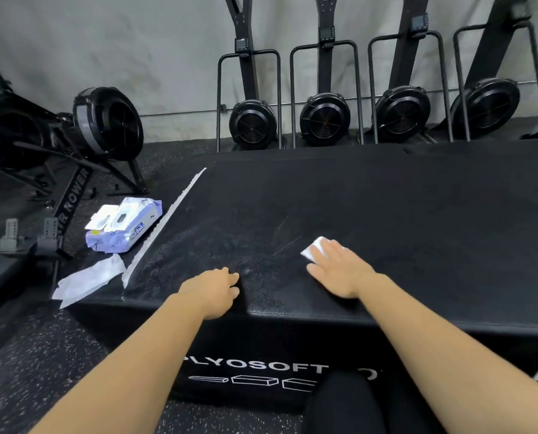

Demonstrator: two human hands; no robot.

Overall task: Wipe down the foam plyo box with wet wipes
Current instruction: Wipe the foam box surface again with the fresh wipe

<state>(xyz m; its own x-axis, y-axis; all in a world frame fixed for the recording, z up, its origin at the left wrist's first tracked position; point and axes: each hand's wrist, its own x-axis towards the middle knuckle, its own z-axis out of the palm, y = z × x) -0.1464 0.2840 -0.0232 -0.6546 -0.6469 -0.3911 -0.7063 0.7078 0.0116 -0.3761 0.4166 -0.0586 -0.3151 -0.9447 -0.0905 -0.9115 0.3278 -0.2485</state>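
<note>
R hand [339,270] lay flat on the wet wipe [312,249], fingers straight & together, pressing it onto the plyo box [386,198] top near its front edge. L hand [214,289] rested on the box top, fingers loosely curled, holding nothing. Open wipes pack [123,225] sat on the floor [42,371] just left of the box.

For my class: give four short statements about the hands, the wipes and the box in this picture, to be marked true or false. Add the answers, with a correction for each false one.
1. The right hand presses flat on a white wipe on top of the plyo box. True.
2. The left hand holds a second wipe. False: it rests on the box top near the front edge and holds nothing.
3. The wipes pack sits on the box. False: it lies on the floor left of the box, lid open.
4. A loose wipe lies beside the box's left front corner. True.
</note>
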